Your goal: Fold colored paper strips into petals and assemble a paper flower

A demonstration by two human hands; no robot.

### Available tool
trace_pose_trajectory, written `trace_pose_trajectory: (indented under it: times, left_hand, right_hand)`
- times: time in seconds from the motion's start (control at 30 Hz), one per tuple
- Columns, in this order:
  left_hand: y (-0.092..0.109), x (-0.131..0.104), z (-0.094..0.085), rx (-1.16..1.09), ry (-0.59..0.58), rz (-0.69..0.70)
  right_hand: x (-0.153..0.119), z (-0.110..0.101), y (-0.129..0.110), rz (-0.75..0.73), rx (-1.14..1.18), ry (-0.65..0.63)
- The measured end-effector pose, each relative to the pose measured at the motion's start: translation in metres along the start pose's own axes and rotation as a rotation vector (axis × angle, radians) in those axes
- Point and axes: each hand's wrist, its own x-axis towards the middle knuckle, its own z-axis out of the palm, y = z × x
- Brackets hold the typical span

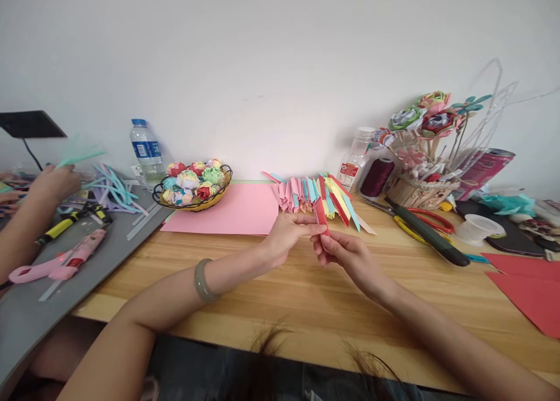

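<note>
Both my hands meet over the wooden table, pinching a narrow red folded paper strip (pixel 321 214) that points up and away from me. My left hand (pixel 291 233) holds its side between thumb and fingers. At the strip's lower end, the fingertips of my right hand (pixel 343 250) are closed on it. Just behind lies a row of folded paper strips (pixel 297 195) in pink, blue, red and yellow, partly hidden by the hands. Pink paper sheets (pixel 236 211) lie flat to the left of them.
A basket of paper flowers (pixel 196 202) and a water bottle (pixel 146 153) stand left. Rightward are a utility knife (pixel 431 234), scissors (pixel 431 219), a thread spool (pixel 377 178) and red paper (pixel 525 290). Another person's hand (pixel 55 182) works far left, near a pink glue gun (pixel 65 261).
</note>
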Motion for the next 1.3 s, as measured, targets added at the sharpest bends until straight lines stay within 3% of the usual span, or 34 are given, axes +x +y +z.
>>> trace_pose_trajectory:
  times: [0.13,0.27,0.37,0.5,0.7,0.87,1.0,1.1,1.23,1.3]
  left_hand:
    - [0.000,0.000,0.002,-0.123,-0.026,-0.026]
    - [0.003,-0.002,0.001,-0.272,-0.330,-0.078]
    - [0.003,-0.004,0.001,-0.300,-0.446,-0.116]
    - [-0.001,-0.004,0.003,-0.308,-0.408,-0.118]
    - [-0.004,-0.004,0.008,-0.263,-0.232,-0.090]
    - [-0.012,0.002,0.001,-0.206,-0.211,0.028]
    - [-0.009,0.009,-0.011,-0.126,-0.337,0.068]
    - [-0.001,0.015,-0.028,0.029,-0.504,0.001]
    - [0.007,0.023,-0.045,0.187,-0.309,0.054]
    - [0.008,0.021,-0.043,0.364,-0.265,0.057]
  right_hand:
    - [-0.001,-0.005,0.000,0.097,0.358,-0.185]
    - [-0.004,-0.010,0.002,0.182,0.632,-0.350]
    - [-0.007,-0.012,0.005,0.218,0.769,-0.486]
    - [-0.008,-0.010,0.007,0.252,0.855,-0.617]
    - [-0.008,-0.005,0.002,0.274,0.840,-0.564]
    - [-0.006,-0.006,0.002,0.250,0.664,-0.347]
    - [-0.004,-0.012,0.004,0.198,0.442,-0.291]
    - [-0.002,-0.021,0.001,0.057,-0.066,-0.216]
    - [0.000,-0.032,-0.003,-0.144,-0.972,-0.062]
    - [-0.001,-0.034,-0.002,-0.189,-1.267,-0.020]
